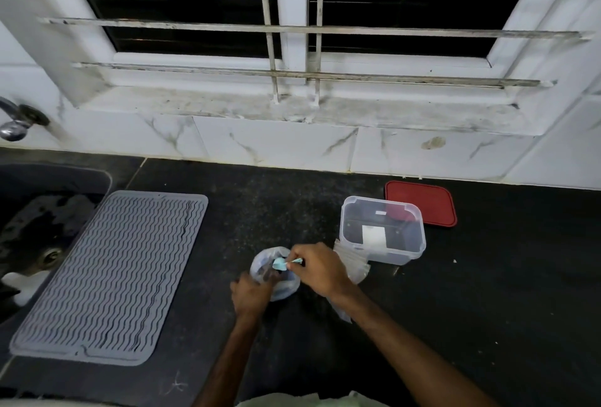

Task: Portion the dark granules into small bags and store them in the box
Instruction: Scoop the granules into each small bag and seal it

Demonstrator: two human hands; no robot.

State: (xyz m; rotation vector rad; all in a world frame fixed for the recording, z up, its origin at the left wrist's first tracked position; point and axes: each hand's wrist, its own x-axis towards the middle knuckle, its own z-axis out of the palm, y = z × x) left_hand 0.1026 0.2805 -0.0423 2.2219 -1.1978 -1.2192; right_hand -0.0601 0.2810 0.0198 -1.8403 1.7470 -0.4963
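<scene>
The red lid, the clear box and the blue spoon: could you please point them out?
red lid (pixel 426 203): head view, middle of its top.
clear box (pixel 395 257): head view, its front wall.
blue spoon (pixel 279 264): head view, its bowl.

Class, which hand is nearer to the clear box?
Right. The right hand, holding a spoon, sits just left of the clear box; the left hand is further left, gripping the bag.

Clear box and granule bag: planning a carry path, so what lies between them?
Head view: small clear bags piled by the clear box, and the right hand holding a blue spoon.
</scene>
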